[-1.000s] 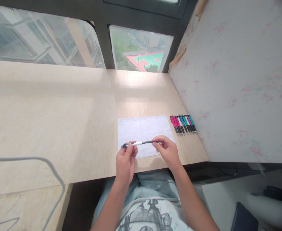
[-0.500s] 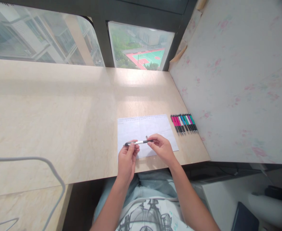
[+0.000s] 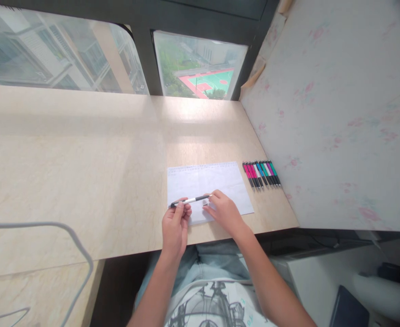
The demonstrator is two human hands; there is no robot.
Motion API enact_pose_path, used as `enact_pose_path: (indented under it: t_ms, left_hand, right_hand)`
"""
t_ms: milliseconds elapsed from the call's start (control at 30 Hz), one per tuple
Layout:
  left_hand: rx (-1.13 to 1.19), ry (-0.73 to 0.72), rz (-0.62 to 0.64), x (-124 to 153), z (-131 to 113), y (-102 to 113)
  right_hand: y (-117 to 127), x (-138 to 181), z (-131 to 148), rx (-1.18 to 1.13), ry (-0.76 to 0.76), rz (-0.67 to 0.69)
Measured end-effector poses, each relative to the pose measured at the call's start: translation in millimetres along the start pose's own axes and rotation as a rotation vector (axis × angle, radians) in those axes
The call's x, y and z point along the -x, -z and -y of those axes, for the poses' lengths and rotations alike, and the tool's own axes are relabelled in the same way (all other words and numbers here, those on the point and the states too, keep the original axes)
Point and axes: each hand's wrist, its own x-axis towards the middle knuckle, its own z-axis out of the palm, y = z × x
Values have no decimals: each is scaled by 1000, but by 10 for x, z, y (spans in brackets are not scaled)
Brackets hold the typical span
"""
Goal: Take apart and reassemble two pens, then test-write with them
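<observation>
My left hand (image 3: 175,225) pinches the dark grip end of a black-and-white pen (image 3: 190,200), held level just above a white sheet of paper (image 3: 207,181). Beside it, my right hand (image 3: 222,211) has its fingers curled at the pen's right end, resting on the sheet. What the right fingers hold is too small to make out. Both hands are at the near edge of the beige desk (image 3: 84,172).
A row of several pens (image 3: 262,174) with pink, white, blue and green barrels lies to the right of the paper, close to a flowered partition wall (image 3: 329,113). Windows run along the far edge. A white wire frame (image 3: 67,236) stands at the near left.
The pen looks shorter: its right end has come away, and my right hand has dropped from the pen onto the paper. The left hand has shifted slightly left with the pen.
</observation>
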Motion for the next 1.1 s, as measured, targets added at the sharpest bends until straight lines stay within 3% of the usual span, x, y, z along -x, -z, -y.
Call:
enact_pose_path:
  t_ms: [167,367,633,867,1100]
  left_hand:
    - [4,0,-3,0,-3,5]
    - [22,7,7,-14,3,26]
    - [9,9,10,15,-19,-1]
    - [-1,14,31,26,-10,-3]
    - [2,11,30,30,-3,4]
  right_hand:
    - [-144,-62,-34,-13,29,-14]
    - [-34,-26,-71,-125,46,-76]
    - [127,83,-137,-591,-267,-194]
    - [261,75,-118,-653,-156,-212]
    - [214,87,-61,-765,-237,-230]
